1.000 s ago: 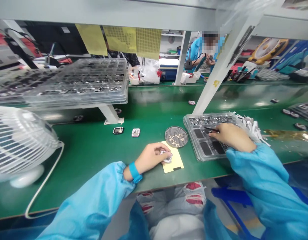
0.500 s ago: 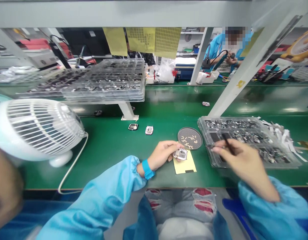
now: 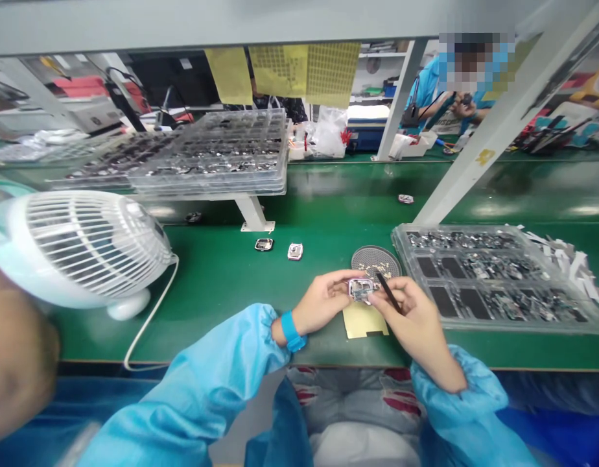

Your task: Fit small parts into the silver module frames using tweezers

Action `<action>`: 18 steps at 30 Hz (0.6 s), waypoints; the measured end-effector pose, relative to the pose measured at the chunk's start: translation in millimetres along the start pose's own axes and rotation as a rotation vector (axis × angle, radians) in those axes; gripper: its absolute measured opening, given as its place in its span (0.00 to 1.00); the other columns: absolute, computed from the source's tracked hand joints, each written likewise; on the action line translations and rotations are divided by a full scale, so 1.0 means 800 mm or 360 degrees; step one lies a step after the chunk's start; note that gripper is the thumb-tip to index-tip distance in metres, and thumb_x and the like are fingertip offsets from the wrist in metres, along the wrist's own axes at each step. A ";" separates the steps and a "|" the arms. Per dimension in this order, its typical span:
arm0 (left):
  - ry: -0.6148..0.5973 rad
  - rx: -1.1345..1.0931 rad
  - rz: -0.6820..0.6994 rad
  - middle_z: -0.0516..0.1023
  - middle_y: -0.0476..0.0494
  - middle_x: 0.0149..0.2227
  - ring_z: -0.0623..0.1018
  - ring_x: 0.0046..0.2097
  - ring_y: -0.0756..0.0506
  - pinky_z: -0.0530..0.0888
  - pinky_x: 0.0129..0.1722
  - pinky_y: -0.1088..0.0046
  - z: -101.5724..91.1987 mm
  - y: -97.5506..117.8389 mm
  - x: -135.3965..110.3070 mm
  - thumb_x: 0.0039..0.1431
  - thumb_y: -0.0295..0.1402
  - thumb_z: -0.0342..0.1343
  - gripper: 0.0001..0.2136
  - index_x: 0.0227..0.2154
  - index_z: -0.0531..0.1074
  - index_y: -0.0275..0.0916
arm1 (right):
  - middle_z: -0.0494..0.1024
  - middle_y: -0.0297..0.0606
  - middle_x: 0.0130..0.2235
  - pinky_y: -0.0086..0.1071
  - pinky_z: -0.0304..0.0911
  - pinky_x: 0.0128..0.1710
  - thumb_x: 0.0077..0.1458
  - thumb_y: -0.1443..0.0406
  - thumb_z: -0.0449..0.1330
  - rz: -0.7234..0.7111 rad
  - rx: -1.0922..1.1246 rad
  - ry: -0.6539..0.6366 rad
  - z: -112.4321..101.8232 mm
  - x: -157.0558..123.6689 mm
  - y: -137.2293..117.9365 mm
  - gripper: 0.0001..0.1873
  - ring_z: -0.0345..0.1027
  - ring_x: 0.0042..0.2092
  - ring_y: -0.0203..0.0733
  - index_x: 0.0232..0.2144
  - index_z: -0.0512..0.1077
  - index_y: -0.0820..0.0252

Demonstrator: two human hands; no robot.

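My left hand (image 3: 323, 299) is closed on a smartwatch case (image 3: 360, 289), gripping it by its left side with its inner parts facing up. A slim black tool (image 3: 387, 292), perhaps tweezers, slants out of my closed right hand (image 3: 410, 311). The thumb and fingertips of that hand touch the right side of the case; whether they also pinch a small part is hard to make out. Beneath the case lies a yellow paper pad (image 3: 365, 322). Just behind is a round grey mesh dish (image 3: 372, 254) with small pale pieces, partly covered by my hands.
Two more watch cases (image 3: 295, 251) lie left of the dish. At right stands a clear compartment tray (image 3: 498, 275) of small parts, with white strips (image 3: 574, 266) beside it. A white fan (image 3: 93, 250) is at left. Stacked trays (image 3: 216, 152) sit on a raised shelf. Across the bench, a person works.
My right hand has come left from the parts tray to the watch case, still with the black tool. My left hand keeps hold of the case. The view has shifted slightly.
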State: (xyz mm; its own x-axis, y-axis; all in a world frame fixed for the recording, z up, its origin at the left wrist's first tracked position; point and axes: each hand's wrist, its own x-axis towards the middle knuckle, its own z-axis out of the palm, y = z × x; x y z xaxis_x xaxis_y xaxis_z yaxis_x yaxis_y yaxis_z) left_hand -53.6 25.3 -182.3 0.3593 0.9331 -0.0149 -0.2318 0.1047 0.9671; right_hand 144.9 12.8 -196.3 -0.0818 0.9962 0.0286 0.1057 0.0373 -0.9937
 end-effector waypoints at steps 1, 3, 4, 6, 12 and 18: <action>-0.0005 0.0030 0.0014 0.78 0.38 0.53 0.78 0.52 0.41 0.72 0.54 0.66 0.000 -0.001 0.000 0.49 0.22 0.58 0.25 0.53 0.74 0.34 | 0.82 0.38 0.37 0.30 0.69 0.38 0.51 0.56 0.71 0.0008 -0.0022 -0.0001 0.000 0.001 0.001 0.20 0.77 0.38 0.41 0.38 0.67 0.57; -0.0010 0.0104 0.0039 0.78 0.37 0.53 0.78 0.52 0.41 0.72 0.53 0.66 0.000 -0.002 -0.001 0.50 0.23 0.58 0.25 0.54 0.73 0.34 | 0.82 0.38 0.37 0.30 0.68 0.39 0.51 0.56 0.71 0.0026 -0.0035 0.0000 0.000 0.002 0.002 0.20 0.77 0.39 0.41 0.38 0.67 0.57; -0.0010 0.0146 0.0053 0.78 0.37 0.53 0.78 0.51 0.42 0.73 0.52 0.67 0.001 -0.002 -0.002 0.51 0.23 0.59 0.25 0.55 0.73 0.33 | 0.82 0.38 0.37 0.30 0.68 0.39 0.51 0.56 0.71 0.0038 -0.0020 -0.0001 0.000 0.003 0.001 0.20 0.77 0.39 0.41 0.38 0.67 0.57; -0.0001 0.0241 0.0072 0.78 0.36 0.53 0.78 0.50 0.43 0.73 0.49 0.68 0.002 -0.002 -0.003 0.53 0.25 0.60 0.24 0.55 0.73 0.33 | 0.82 0.39 0.36 0.30 0.68 0.38 0.49 0.55 0.72 0.0060 0.0040 0.0002 0.001 0.004 -0.002 0.21 0.77 0.38 0.41 0.37 0.68 0.58; 0.0077 0.0530 0.0096 0.80 0.38 0.48 0.77 0.37 0.48 0.72 0.35 0.74 0.005 -0.002 -0.003 0.55 0.33 0.64 0.24 0.55 0.73 0.35 | 0.82 0.38 0.34 0.28 0.67 0.36 0.47 0.55 0.73 0.0084 0.0134 0.0006 0.003 0.008 -0.008 0.22 0.75 0.35 0.39 0.35 0.67 0.59; 0.0113 0.0870 0.0377 0.79 0.42 0.52 0.78 0.42 0.46 0.74 0.38 0.72 0.004 0.001 -0.005 0.60 0.34 0.61 0.19 0.54 0.75 0.40 | 0.81 0.38 0.34 0.29 0.69 0.35 0.50 0.56 0.71 0.0068 0.0146 -0.0029 0.002 0.010 -0.008 0.20 0.75 0.34 0.38 0.36 0.68 0.59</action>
State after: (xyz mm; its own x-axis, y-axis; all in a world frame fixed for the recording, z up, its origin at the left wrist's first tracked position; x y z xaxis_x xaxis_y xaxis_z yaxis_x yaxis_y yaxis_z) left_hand -52.3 20.5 -180.5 0.2890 0.9321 0.2182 0.2073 -0.2835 0.9363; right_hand 142.0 20.1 -190.2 -0.0974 0.9951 -0.0152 0.0182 -0.0135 -0.9997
